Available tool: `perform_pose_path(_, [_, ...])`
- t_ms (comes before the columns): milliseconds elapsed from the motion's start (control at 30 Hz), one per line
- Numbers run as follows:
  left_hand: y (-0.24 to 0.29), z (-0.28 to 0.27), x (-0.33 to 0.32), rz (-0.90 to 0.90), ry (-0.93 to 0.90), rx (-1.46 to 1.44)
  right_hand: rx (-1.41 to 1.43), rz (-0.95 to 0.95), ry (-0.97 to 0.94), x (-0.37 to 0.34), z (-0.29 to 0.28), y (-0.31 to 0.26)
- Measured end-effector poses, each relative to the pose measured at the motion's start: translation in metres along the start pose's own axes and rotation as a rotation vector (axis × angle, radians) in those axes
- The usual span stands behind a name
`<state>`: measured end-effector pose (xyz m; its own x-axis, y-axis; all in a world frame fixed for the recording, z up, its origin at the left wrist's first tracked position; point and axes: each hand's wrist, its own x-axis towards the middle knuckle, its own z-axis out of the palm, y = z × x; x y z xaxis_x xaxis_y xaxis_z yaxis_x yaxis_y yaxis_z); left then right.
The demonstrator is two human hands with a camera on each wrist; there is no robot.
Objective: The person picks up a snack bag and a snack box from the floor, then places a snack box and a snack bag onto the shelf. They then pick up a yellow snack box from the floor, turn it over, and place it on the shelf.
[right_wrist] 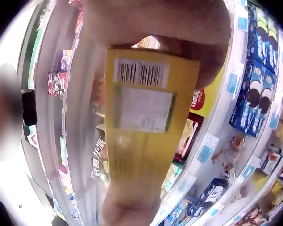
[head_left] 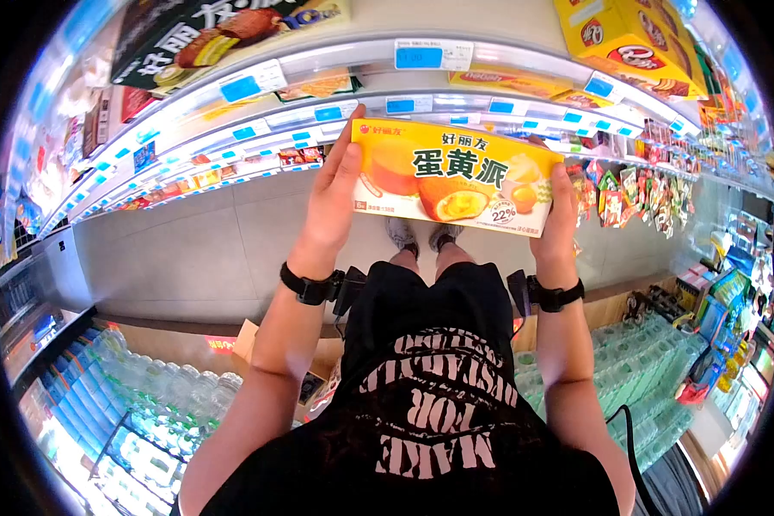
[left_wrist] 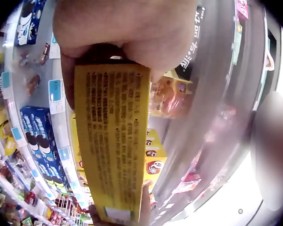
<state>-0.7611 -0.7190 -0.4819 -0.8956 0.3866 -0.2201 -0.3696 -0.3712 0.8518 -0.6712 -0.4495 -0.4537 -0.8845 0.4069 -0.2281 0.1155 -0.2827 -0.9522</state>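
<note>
A yellow carton of egg yolk pies (head_left: pixel 454 185) is held up between both hands in the head view, its printed front toward the head camera. My left hand (head_left: pixel 325 206) grips the left end, thumb on the front edge and fingers behind. The right hand (head_left: pixel 556 222) grips the opposite end in the same way, its fingers mostly hidden behind the carton. In the left wrist view, a narrow text-covered side of the carton (left_wrist: pixel 111 141) fills the middle. A barcode and a white panel show on the carton (right_wrist: pixel 141 108) in the right wrist view.
Shelves with blue price tags (head_left: pixel 417 58) curve across the front. A dark green snack box (head_left: pixel 206 43) sits upper left, a yellow snack box (head_left: pixel 636 47) upper right. Hanging snack packets (head_left: pixel 632 198) are at right. Bottled water packs (head_left: pixel 176 387) stand behind the person on both sides.
</note>
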Motion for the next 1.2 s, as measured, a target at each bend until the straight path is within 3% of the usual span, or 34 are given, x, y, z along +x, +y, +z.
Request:
perform_pose_path(100, [0.023,0.007,0.001,0.172,-0.097,0.122,-0.218,-0.099,-0.247,0.006,-0.013,-0.029])
perform_pose_path(200, [0.056,0.022,0.001,0.324,-0.251,0.263,-0.247,-0.110,-0.315,0.008,-0.015,-0.073])
perform_pose_path(300, [0.086,0.041,0.008,0.464,-0.333,0.441,-0.382,-0.263,-0.311,0.011,-0.016,-0.112])
perform_pose_path(467, [0.112,0.061,0.026,0.685,-0.181,0.654,-0.334,-0.440,-0.206,0.008,-0.002,-0.151])
perform_pose_path(567, [0.117,0.069,0.027,0.707,-0.063,0.727,-0.470,-0.551,-0.121,0.016,-0.004,-0.144])
perform_pose_path(600, [0.116,0.070,0.032,0.813,0.000,0.827,-0.583,-0.596,-0.048,0.016,-0.002,-0.142])
perform_pose_path(700, [0.119,0.076,0.031,0.580,0.055,0.792,-0.579,-0.656,0.001,0.026,0.000,-0.133])
perform_pose_path(867, [0.113,0.070,0.049,0.755,0.062,0.530,-0.507,-0.623,-0.017,0.037,-0.005,-0.133])
perform_pose_path(967, [0.136,0.060,0.036,0.943,0.190,1.056,-0.479,-0.601,-0.029,0.047,-0.009,-0.135])
perform_pose_path(1000, [0.144,0.055,0.036,1.131,0.215,1.216,-0.447,-0.575,-0.034,0.048,-0.010,-0.134])
perform_pose_path(1100, [0.170,0.042,0.034,1.342,0.239,1.457,-0.422,-0.616,-0.013,0.049,-0.011,-0.132])
perform_pose_path(1200, [0.187,0.029,0.039,1.306,0.264,1.611,-0.507,-0.710,0.027,0.048,-0.008,-0.132])
